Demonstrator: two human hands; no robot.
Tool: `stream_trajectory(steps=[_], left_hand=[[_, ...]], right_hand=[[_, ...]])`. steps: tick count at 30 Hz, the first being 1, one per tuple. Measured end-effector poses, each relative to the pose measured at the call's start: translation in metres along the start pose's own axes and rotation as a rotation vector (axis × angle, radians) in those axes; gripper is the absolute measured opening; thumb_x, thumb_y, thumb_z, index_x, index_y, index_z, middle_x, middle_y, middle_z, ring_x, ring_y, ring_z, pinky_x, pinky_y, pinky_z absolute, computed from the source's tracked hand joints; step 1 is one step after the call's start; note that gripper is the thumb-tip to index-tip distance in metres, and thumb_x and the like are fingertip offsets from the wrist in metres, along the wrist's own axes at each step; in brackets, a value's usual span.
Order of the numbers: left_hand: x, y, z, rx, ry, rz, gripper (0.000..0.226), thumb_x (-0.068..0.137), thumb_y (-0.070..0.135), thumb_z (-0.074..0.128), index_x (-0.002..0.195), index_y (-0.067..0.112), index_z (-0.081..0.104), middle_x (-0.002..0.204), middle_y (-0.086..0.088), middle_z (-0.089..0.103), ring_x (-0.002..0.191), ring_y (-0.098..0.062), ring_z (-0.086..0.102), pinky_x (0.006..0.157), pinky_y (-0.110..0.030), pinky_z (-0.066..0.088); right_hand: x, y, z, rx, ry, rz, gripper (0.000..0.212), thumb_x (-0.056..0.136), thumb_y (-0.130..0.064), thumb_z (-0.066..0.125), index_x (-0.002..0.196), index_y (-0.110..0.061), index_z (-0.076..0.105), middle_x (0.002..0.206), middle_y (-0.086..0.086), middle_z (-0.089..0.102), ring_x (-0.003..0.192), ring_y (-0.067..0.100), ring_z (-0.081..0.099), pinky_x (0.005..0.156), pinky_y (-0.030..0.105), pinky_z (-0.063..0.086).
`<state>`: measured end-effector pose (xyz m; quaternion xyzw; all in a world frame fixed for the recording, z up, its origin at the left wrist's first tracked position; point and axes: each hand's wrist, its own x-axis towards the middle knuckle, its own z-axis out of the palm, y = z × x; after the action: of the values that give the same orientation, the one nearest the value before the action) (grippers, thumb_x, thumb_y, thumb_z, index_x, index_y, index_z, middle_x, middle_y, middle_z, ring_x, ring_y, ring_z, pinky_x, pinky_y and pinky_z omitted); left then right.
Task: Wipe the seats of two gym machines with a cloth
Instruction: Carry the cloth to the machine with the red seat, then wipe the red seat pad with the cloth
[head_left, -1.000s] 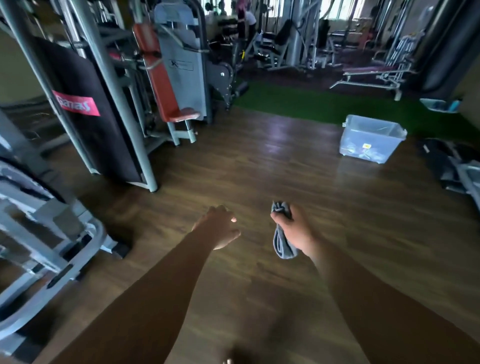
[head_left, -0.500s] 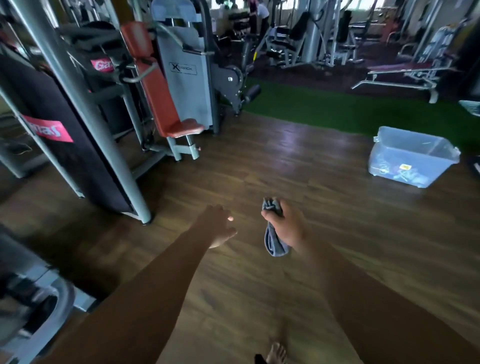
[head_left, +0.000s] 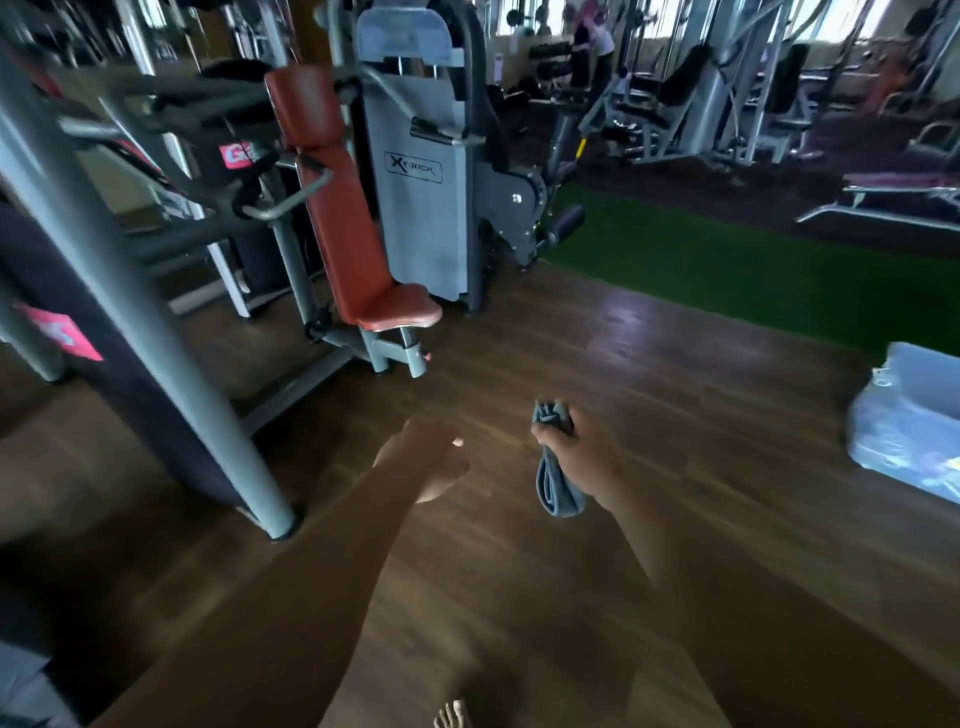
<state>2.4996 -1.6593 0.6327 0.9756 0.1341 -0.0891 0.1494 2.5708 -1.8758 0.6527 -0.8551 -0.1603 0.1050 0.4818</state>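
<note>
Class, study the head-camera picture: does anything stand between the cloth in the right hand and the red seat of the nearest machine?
Nothing visible does. The right hand grips the grey cloth, and only bare wooden floor lies between it and the red seat. The grey upright post stands off to the left of that path.

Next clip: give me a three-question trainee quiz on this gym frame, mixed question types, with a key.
1. True or false: the left hand holds the cloth.
2. The red seat on the grey machine is: A) being wiped now, B) ahead of the hands and untouched, C) covered by the cloth.
3. Fill in: the clear plastic bin stands on the wooden floor to the person's ____ side.

Key
1. False; the right hand grips it, bunched and hanging down.
2. B
3. right
</note>
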Motion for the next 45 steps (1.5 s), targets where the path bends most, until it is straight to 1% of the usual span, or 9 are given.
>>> stream_trajectory(steps=[5,9,13,22,25,28,38,42,45], left_hand=[[0.144,-0.007,-0.046,0.034,-0.028,0.031,0.05,0.092,0.053,0.064,0.138,0.034,0.062,0.148,0.004,0.053,0.143,-0.022,0.045,0.113,-0.041,0.045],[0.256,-0.002,-0.073,0.04,-0.022,0.048,0.048,0.092,0.05,0.066,0.137,0.033,0.063,0.147,0.003,0.054,0.143,-0.022,0.044,0.114,-0.042,0.044],[0.366,0.003,-0.084,0.073,-0.031,0.024,0.05,0.096,0.049,0.062,0.142,0.029,0.061,0.149,-0.001,0.051,0.145,-0.025,0.043,0.116,-0.04,0.041],[0.546,-0.042,-0.122,-0.157,0.071,-0.263,0.043,0.09,0.051,0.061,0.13,0.036,0.066,0.14,0.002,0.055,0.132,-0.026,0.054,0.103,-0.042,0.051],[0.596,-0.084,-0.119,-0.141,0.062,-0.356,0.044,0.09,0.06,0.049,0.126,0.039,0.064,0.133,0.005,0.058,0.125,-0.025,0.057,0.094,-0.041,0.054],[0.647,-0.131,-0.113,-0.158,0.046,-0.469,0.045,0.088,0.066,0.047,0.122,0.041,0.063,0.128,0.004,0.063,0.116,-0.025,0.061,0.085,-0.04,0.056],[0.793,-0.248,-0.105,-0.397,0.046,-0.623,0.038,0.091,0.042,0.064,0.129,0.038,0.065,0.14,0.01,0.053,0.127,-0.021,0.056,0.098,-0.045,0.055],[0.834,-0.288,-0.071,-0.431,0.067,-0.693,0.039,0.093,0.039,0.058,0.131,0.041,0.061,0.14,0.016,0.053,0.133,-0.018,0.047,0.101,-0.043,0.051],[0.867,-0.323,-0.02,-0.424,0.041,-0.732,0.05,0.088,0.057,0.035,0.13,0.047,0.061,0.142,0.021,0.051,0.138,-0.018,0.045,0.108,-0.042,0.046]], right_hand=[[0.139,-0.012,-0.007,0.057,-0.045,0.089,0.008,0.1,-0.016,0.061,0.099,-0.008,0.06,0.084,0.004,0.059,0.071,0.006,0.051,0.064,0.024,0.037],[0.251,-0.008,-0.017,-0.01,-0.016,0.077,0.014,0.099,-0.016,0.062,0.087,-0.013,0.055,0.077,0.004,0.055,0.068,0.01,0.053,0.06,0.011,0.039],[0.368,0.011,-0.019,-0.046,-0.049,0.051,0.017,0.097,-0.023,0.064,0.095,-0.006,0.061,0.086,0.015,0.064,0.083,0.027,0.064,0.084,0.039,0.046],[0.632,-0.001,-0.011,-0.197,-0.28,-0.118,0.011,0.091,-0.036,0.067,0.099,-0.029,0.067,0.086,-0.01,0.068,0.084,0.012,0.065,0.078,0.029,0.045],[0.705,-0.009,0.025,-0.234,-0.336,-0.152,0.03,0.088,-0.041,0.069,0.116,-0.031,0.068,0.104,-0.008,0.074,0.099,0.014,0.069,0.093,0.034,0.052],[0.769,-0.019,0.069,-0.252,-0.422,-0.205,0.03,0.09,-0.035,0.069,0.119,-0.032,0.068,0.105,-0.012,0.072,0.1,0.011,0.068,0.092,0.03,0.05],[0.957,-0.009,0.23,-0.26,-0.617,-0.149,0.032,0.091,-0.036,0.069,0.122,-0.03,0.068,0.101,-0.011,0.072,0.096,0.009,0.067,0.083,0.024,0.046],[1.015,0.018,0.299,-0.346,-0.72,-0.153,0.044,0.082,-0.05,0.064,0.124,-0.034,0.064,0.105,-0.011,0.075,0.096,0.012,0.07,0.092,0.033,0.055],[1.054,0.047,0.352,-0.453,-0.818,-0.205,0.042,0.087,-0.05,0.064,0.126,-0.033,0.063,0.107,-0.009,0.075,0.098,0.013,0.069,0.096,0.032,0.053]])
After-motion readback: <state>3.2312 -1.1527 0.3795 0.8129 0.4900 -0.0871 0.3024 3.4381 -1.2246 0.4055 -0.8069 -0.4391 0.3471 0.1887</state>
